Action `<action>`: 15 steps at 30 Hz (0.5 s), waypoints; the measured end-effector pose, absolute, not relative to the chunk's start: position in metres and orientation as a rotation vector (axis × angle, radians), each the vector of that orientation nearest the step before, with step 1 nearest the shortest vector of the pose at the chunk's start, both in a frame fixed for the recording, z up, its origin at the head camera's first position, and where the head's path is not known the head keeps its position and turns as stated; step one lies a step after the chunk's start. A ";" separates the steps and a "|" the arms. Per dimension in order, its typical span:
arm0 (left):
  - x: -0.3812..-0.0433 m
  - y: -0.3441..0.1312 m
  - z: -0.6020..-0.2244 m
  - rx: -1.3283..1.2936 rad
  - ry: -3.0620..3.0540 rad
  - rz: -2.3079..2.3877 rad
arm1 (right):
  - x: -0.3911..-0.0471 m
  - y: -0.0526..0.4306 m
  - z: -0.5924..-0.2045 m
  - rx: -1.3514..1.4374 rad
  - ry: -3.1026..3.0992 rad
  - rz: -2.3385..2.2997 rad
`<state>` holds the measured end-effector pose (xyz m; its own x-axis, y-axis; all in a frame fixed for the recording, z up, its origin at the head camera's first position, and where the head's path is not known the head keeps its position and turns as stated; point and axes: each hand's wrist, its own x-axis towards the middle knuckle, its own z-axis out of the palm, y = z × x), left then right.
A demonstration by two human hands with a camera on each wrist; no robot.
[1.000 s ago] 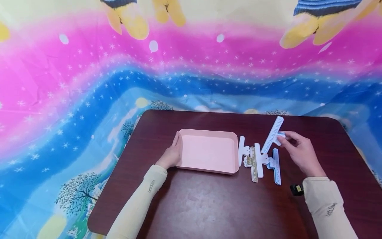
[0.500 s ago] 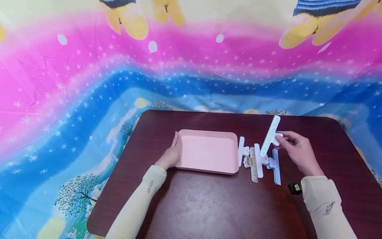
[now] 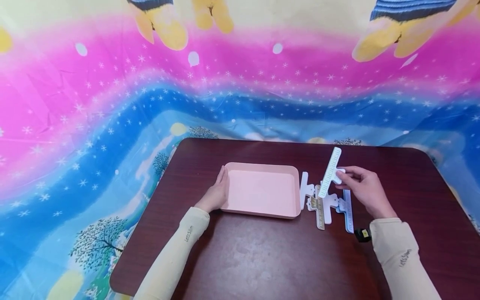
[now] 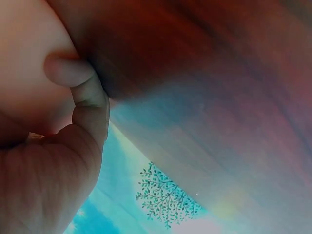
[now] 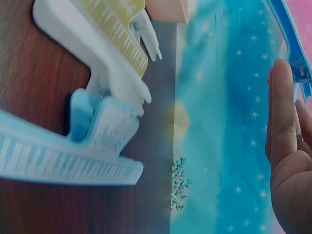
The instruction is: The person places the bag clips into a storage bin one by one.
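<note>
My left hand (image 3: pixel 213 196) lies along the left wall of a shallow pink tray (image 3: pixel 260 191), its fingers straight against the side. In the left wrist view the thumb (image 4: pixel 90 105) bends against the tray's wall. My right hand (image 3: pixel 369 191) pinches a white page clip (image 3: pixel 330 171) with a piano-key pattern by its tab, tilted above the others. In the right wrist view the held clip (image 5: pixel 298 68) looks blue. Below it lie a gold clip (image 3: pixel 320 218), a white clip (image 3: pixel 328 216) and a light blue clip (image 3: pixel 348 216), overlapping or close together.
Another white clip (image 3: pixel 304 189) lies right at the tray's right wall. The dark red-brown table (image 3: pixel 262 258) has rounded corners. A printed cloth (image 3: pixel 240 75) with pink and blue bands hangs behind it. A small black device (image 3: pixel 363 235) sits at the right wrist.
My right hand has moved left with the held clip, which now overlaps the gold and white clips in the head view and stands more upright. The left hand and tray have stayed put.
</note>
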<state>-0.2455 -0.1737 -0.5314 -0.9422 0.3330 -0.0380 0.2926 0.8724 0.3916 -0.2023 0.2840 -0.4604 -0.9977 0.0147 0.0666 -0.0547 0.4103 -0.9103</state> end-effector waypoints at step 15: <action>-0.243 -0.171 -0.527 0.472 2.901 0.607 | -0.219 0.242 -0.447 0.023 -2.799 1.645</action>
<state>-0.2433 -0.1711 -0.5274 -0.9408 0.3311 -0.0721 0.2745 0.8694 0.4108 -0.2192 0.2420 -0.4473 -0.9944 -0.0653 -0.0835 0.0412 0.4878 -0.8720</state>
